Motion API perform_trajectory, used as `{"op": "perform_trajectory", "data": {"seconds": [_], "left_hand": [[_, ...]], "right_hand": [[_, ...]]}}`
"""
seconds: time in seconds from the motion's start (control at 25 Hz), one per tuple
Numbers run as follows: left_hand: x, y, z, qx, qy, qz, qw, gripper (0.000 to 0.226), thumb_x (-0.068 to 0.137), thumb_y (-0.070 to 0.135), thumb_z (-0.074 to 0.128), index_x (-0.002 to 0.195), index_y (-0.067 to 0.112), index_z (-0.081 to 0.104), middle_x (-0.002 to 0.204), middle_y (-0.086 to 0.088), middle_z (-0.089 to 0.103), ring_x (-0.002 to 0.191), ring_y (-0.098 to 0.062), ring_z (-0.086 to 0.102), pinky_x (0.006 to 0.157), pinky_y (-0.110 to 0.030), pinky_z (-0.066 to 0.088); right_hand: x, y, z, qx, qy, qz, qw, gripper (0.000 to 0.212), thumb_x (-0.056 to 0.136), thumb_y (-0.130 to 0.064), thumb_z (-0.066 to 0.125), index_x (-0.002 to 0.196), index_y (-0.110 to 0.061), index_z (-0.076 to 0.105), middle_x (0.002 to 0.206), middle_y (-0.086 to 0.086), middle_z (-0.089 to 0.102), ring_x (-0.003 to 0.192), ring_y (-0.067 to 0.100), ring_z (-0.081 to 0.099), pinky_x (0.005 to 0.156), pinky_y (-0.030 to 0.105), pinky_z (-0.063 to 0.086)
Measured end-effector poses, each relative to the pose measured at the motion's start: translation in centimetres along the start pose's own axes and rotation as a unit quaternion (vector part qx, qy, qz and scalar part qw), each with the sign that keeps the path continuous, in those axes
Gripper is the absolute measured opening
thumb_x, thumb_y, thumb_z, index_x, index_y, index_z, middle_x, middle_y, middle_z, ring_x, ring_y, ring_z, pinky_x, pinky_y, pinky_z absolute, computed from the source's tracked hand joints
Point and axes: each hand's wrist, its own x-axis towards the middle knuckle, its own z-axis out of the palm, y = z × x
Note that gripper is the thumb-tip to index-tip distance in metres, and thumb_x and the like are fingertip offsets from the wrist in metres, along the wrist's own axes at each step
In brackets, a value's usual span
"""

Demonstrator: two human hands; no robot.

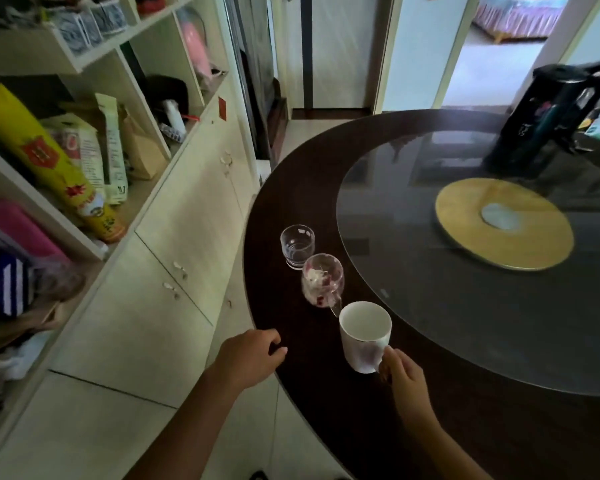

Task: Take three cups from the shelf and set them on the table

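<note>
While the clear glass [297, 250] & floral glass cup [322, 281] stand empty, right hand [403, 375] pinches the white mug [364, 336] handle on the table [326, 393]; left hand [250, 355] loosely curled, holding nothing.

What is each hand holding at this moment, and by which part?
The right hand holds the white ceramic mug by its handle, at the mug's lower right side. The left hand holds nothing; it is at the edge of the dark round table.

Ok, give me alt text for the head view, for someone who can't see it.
Three cups stand in a row near the edge of a dark round table: a clear glass, a glass cup with a floral pattern and a white mug, whose handle the right hand holds. The left hand rests curled at the table's edge, with cluttered shelves to the left.
</note>
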Motion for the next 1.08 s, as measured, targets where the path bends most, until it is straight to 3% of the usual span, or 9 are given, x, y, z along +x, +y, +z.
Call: {"op": "perform_trajectory", "data": {"seconds": [0.16, 0.4, 0.72, 0.96, 1.08], "left_hand": [[-0.2, 0.5, 1.3, -0.001, -0.007, -0.013, 1.0, 0.036, 0.09, 0.046, 0.045, 0.116, 0.023, 0.056, 0.104, 0.002, 0.066, 0.088, -0.014, 0.061, 0.069, -0.026, 0.044], [-0.5, 0.8, 1.9, -0.001, -0.007, -0.02, 1.0, 0.037, 0.091, 0.045, 0.045, 0.118, 0.023, 0.055, 0.106, 0.002, 0.066, 0.09, -0.015, 0.061, 0.069, -0.027, 0.042], [-1.8, 1.4, 2.8, -0.008, 0.0, -0.021, 1.0, 0.037, 0.092, 0.045, 0.044, 0.12, 0.023, 0.054, 0.107, 0.001, 0.066, 0.088, -0.014, 0.061, 0.067, -0.025, 0.04], [-2.5, 1.7, 3.0, -0.014, 0.004, -0.021, 1.0, 0.039, 0.093, 0.044, 0.044, 0.123, 0.021, 0.053, 0.11, -0.001, 0.065, 0.092, -0.015, 0.061, 0.068, -0.024, 0.039], [-2.9, 2.2, 3.3, -0.016, 0.01, -0.021, 1.0, 0.039, 0.093, 0.043, 0.044, 0.123, 0.021, 0.053, 0.11, -0.001, 0.066, 0.092, -0.015, 0.061, 0.069, -0.025, 0.04]], "right_hand": [[1.0, 1.3, -0.2, 0.005, 0.017, 0.004, 1.0, 0.035, 0.096, -0.022, 0.041, 0.067, -0.005, 0.052, 0.064, 0.011, 0.048, 0.061, 0.021, 0.044, 0.058, 0.028, 0.038], [1.7, 2.4, 0.0, -0.012, 0.034, -0.019, 0.999, 0.037, 0.097, -0.019, 0.04, 0.077, 0.009, 0.053, 0.068, 0.017, 0.05, 0.063, 0.025, 0.047, 0.057, 0.029, 0.039], [1.5, 4.0, -0.8, -0.007, 0.051, 0.009, 0.999, 0.032, 0.097, -0.025, 0.038, 0.075, -0.01, 0.055, 0.072, 0.009, 0.055, 0.065, 0.018, 0.05, 0.059, 0.028, 0.042], [1.8, 4.4, -1.6, -0.108, 0.066, -0.003, 0.992, 0.02, 0.096, -0.029, 0.039, 0.085, -0.021, 0.054, 0.092, 0.007, 0.055, 0.086, 0.023, 0.053, 0.074, 0.032, 0.045], [1.4, 4.3, -2.2, -0.16, 0.07, 0.009, 0.985, 0.025, 0.094, -0.037, 0.042, 0.106, -0.018, 0.052, 0.108, 0.006, 0.052, 0.099, 0.02, 0.05, 0.084, 0.035, 0.045]]}}
